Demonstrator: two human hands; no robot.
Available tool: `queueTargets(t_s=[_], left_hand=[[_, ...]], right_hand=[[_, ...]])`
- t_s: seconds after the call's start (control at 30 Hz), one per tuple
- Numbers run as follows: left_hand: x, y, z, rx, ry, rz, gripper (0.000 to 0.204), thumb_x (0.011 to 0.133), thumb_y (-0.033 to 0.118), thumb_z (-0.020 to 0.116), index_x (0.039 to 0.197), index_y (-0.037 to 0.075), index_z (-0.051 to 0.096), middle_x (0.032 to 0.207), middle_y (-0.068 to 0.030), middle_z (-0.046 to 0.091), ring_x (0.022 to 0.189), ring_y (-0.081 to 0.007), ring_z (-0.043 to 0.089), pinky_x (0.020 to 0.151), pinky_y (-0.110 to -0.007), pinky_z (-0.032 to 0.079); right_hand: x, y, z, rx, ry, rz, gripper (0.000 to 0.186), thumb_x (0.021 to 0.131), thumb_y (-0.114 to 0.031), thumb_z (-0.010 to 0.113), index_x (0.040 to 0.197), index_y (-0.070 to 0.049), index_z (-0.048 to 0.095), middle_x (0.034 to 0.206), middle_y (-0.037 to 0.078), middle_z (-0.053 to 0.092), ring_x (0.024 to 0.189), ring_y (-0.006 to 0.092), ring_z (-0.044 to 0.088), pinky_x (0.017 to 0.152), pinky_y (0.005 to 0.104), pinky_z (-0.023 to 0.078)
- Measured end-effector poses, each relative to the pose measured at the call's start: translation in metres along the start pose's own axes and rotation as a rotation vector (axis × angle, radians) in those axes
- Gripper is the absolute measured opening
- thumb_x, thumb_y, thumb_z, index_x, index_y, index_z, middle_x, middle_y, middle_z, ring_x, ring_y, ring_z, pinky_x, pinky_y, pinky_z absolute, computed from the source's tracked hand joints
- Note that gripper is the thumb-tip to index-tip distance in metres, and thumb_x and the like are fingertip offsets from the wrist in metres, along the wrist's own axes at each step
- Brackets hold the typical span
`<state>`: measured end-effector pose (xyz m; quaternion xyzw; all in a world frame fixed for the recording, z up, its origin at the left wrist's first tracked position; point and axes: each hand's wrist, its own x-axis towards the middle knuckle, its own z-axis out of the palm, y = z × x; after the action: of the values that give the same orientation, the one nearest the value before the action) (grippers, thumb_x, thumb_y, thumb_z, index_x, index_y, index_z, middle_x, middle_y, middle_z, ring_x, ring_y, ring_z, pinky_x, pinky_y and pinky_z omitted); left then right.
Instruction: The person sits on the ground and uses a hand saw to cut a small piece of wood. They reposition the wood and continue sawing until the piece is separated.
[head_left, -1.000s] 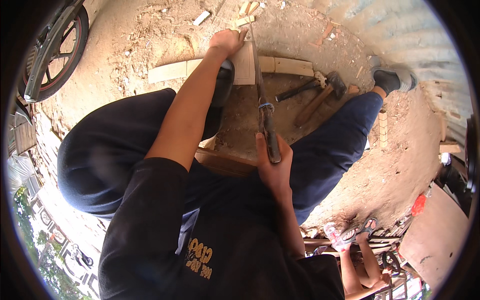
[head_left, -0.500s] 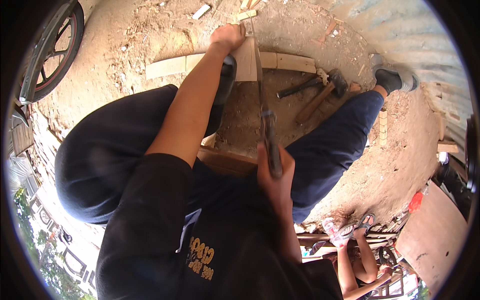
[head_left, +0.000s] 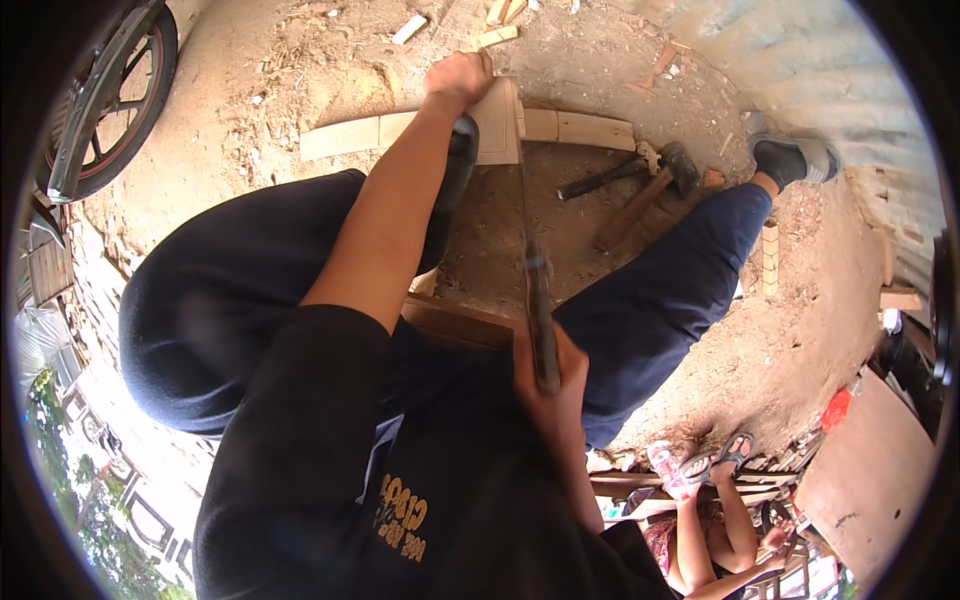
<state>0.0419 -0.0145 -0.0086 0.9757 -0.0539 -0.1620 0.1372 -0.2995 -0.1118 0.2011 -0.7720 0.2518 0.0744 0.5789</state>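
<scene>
Saw handle (head_left: 538,310) is clamped in the right hand (head_left: 556,368); for a clean cut, strokes should be run long and light, with the blade (head_left: 527,200) untwisted along the right edge of the pale board (head_left: 496,146). Board is laid across the wooden strip (head_left: 578,129), well beyond that grip, its near right corner met by the blade. Far left corner is covered by the left hand (head_left: 458,77); whether it's gripped or only pressed can't be told.

Dark-handled saw (head_left: 537,275) at right edge of pale board (head_left: 498,128)
</scene>
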Motion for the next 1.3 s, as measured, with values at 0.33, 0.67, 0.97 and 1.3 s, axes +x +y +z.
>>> queueTargets(t_s=[0.33,0.67,0.97,1.3], left_hand=[[-0.014,0.017,-0.007,-0.055,0.05,-0.006,0.055,0.095,0.039,0.027,0.095,0.005,0.07,0.101,-0.0213,0.067,0.095,-0.0381,0.065,0.086,-0.045,0.051],[0.003,-0.006,0.01,0.039,0.036,0.067,0.057,0.095,0.04,0.025,0.099,0.003,0.069,0.103,-0.0215,0.066,0.098,-0.0375,0.064,0.087,-0.045,0.051],[0.003,0.004,-0.007,0.031,-0.079,0.04,0.065,0.096,0.049,0.02,0.107,0.005,0.067,0.113,-0.0215,0.063,0.105,-0.0368,0.061,0.093,-0.046,0.047],[0.036,-0.031,-0.012,-0.501,-0.605,0.038,0.084,0.075,0.067,0.049,0.135,0.008,0.05,0.143,-0.0168,0.043,0.133,-0.0321,0.038,0.109,-0.044,0.028]], right_hand=[[0.004,-0.002,-0.004,0.03,0.023,0.001,0.019,0.09,-0.011,0.061,0.076,0.0,0.054,0.058,-0.005,0.04,0.057,0.0014,0.036,0.047,0.0227,0.03],[0.016,0.0,-0.002,0.032,-0.02,-0.042,0.017,0.089,-0.006,0.06,0.075,0.002,0.054,0.058,-0.002,0.043,0.059,0.0021,0.038,0.048,0.0228,0.032],[0.039,0.002,0.004,0.012,0.024,-0.055,0.015,0.088,-0.007,0.06,0.078,0.003,0.055,0.058,0.012,0.052,0.052,0.0103,0.046,0.05,0.0329,0.041],[0.034,0.014,0.005,0.12,0.051,0.014,0.019,0.088,-0.008,0.06,0.074,0.002,0.053,0.055,0.008,0.049,0.052,0.0078,0.044,0.048,0.0303,0.038]])
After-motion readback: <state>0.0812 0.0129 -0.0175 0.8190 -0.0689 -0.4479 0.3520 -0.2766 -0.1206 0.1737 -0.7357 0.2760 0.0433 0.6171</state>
